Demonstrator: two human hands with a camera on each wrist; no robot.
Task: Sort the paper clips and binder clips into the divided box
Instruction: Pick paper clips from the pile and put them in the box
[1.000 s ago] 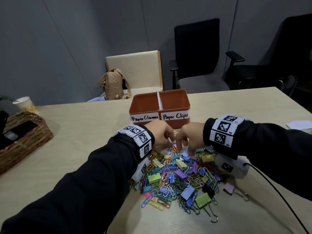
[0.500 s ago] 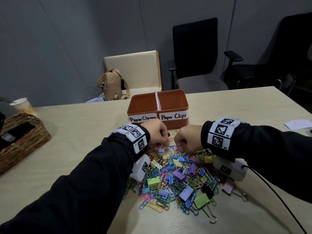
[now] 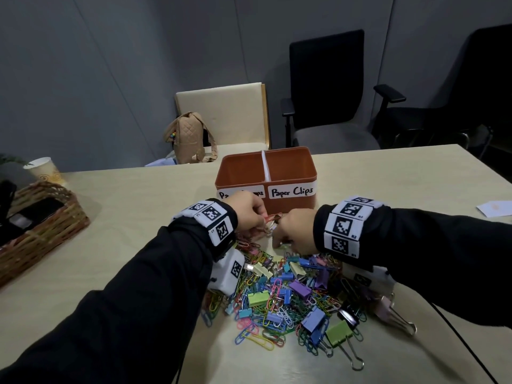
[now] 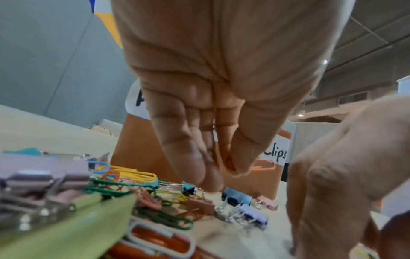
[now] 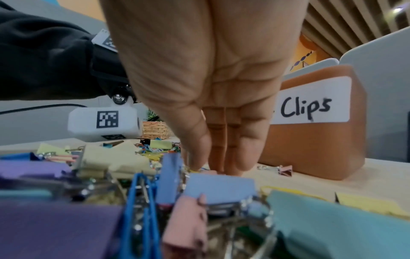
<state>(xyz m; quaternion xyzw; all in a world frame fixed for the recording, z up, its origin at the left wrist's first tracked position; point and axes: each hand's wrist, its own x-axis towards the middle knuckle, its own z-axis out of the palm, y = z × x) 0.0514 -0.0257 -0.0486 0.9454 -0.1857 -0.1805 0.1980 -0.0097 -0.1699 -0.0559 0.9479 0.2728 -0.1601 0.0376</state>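
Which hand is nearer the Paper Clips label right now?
Right. The right hand sits just below the Paper Clips label; the left hand is further left, in front of the other label.

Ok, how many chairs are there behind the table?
3: a cream chair directly beyond the orange box, a black office chair to its right, and a dark chair at the far right edge. More could be outside the view.

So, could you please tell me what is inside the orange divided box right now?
Only the upper inner walls and white divider of the orange divided box show, with no clips visible there; its front wall hides both compartment floors.
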